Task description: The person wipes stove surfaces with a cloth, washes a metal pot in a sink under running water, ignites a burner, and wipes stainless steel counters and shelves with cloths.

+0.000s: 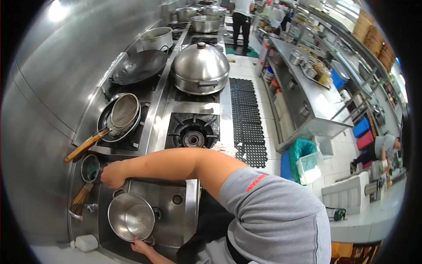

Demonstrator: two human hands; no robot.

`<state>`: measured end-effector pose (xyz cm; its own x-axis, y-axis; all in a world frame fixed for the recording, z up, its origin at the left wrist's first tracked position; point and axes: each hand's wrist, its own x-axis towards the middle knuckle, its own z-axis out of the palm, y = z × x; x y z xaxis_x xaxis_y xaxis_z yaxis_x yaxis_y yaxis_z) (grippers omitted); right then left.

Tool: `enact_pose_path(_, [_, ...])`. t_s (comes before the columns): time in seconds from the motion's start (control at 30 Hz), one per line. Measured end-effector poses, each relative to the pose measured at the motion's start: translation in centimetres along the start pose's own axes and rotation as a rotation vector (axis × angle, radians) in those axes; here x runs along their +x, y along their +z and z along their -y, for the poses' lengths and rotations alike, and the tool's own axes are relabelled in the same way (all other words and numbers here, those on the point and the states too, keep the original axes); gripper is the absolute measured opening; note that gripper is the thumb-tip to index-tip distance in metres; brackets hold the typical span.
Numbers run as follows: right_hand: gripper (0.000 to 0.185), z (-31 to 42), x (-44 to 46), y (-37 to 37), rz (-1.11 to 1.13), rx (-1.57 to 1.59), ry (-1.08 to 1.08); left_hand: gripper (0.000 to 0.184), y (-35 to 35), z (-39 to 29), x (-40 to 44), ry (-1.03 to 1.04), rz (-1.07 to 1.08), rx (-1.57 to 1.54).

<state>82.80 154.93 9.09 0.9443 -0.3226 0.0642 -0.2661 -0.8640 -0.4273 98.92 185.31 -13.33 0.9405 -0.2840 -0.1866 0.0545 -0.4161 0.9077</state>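
Observation:
A two-handled steel pot (131, 216) sits tilted over the sink (173, 220), its inside facing up with a little whitish residue on it. My left hand (141, 246) grips the pot at its near rim, beside the lower handle. Stretched across the sink's far side, my right arm ends in a closed right hand (113, 175) at the side of a small metal cup (91, 168). Something green lies inside that cup. The fingertips of the right hand are partly hidden. Below the cup lies a bamboo brush (81, 196), with a tap (91, 207) close by.
A wire strainer (125, 111) rests on a pan behind the sink. Beyond are a gas burner (193, 137), a wok (140, 67) and a domed steel steamer (201, 66). A white bottle (86, 243) lies near the sink corner. A person (241, 22) stands down the aisle.

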Motion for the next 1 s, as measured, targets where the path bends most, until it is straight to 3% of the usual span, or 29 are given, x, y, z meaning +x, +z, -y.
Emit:
enact_pose_path(0.17, [0.025, -3.3, 9.7, 4.8, -0.003, -0.025, 0.194, 0.042, 4.0, 5.3, 4.5, -0.111, 0.123, 0.029])
enact_pose_path(0.23, [0.025, -7.0, 14.6, 8.2, -0.15, -0.197, 0.067, 0.044, 5.2, 7.3, 5.1, -0.199, 0.125, 0.002])
enact_pose_path(0.3, [0.027, -8.3, 17.1, 9.2, -0.252, -0.201, 0.18, 0.045, 6.5, 9.1, 5.0, -0.167, 0.127, 0.022])
enact_pose_path(0.33, [0.027, -8.7, 17.9, 8.7, -0.108, -0.189, 0.254, 0.041, 7.2, 10.5, 4.7, -0.204, 0.126, -0.169])
enact_pose_path(0.4, [0.026, -9.0, 19.6, 7.1, 0.103, -0.194, 0.368, 0.037, 7.2, 9.2, 3.3, -0.461, 0.102, 0.016])
enact_pose_path(0.47, [0.027, -11.3, 22.3, 8.4, 0.119, -0.311, 0.285, 0.037, 7.8, 15.3, 3.9, -0.368, 0.102, -0.095])
enact_pose_path(0.5, [0.029, -11.7, 23.3, 8.1, 0.163, -0.308, 0.213, 0.042, 8.6, 23.2, 5.8, -0.511, 0.071, -0.011])
enact_pose_path(0.53, [0.033, -11.2, 23.6, 7.7, 0.145, -0.169, 0.218, 0.049, 7.7, 15.7, 2.8, -0.522, 0.072, -0.224])
enact_pose_path(0.57, [0.04, -12.7, 25.4, 8.4, 0.269, -0.15, 0.17, 0.05, 8.3, 15.3, 2.2, -0.488, -0.013, -0.071])
enact_pose_path(0.6, [0.047, -12.8, 26.5, 8.3, 0.381, -0.097, 0.251, 0.045, 7.7, 13.9, 2.0, -0.432, 0.091, -0.093])
enact_pose_path(0.7, [0.079, -11.8, 28.2, 10.2, 0.413, -0.302, 0.257, 0.041, 8.3, 16.6, 2.3, -0.319, 0.134, -0.091])
enact_pose_path(0.77, [0.074, -14.4, 29.2, 13.7, 0.289, -0.437, 0.206, 0.04, 8.5, 16.3, 2.6, -0.347, 0.119, 0.006])
enact_pose_path(0.87, [0.073, -15.1, 29.6, 15.5, 0.203, -0.391, 0.248, 0.04, 8.8, 16.0, 3.0, -0.358, 0.142, 0.11])
enact_pose_path(0.97, [0.065, -13.4, 29.6, 12.8, 0.3, -0.363, 0.2, 0.042, 8.9, 14.8, 3.7, -0.346, 0.14, 0.166])
enact_pose_path(1.0, [0.065, -14.9, 30.3, 12.9, 0.231, -0.359, 0.098, 0.043, 8.6, 14.3, 3.9, -0.34, 0.146, 0.14])
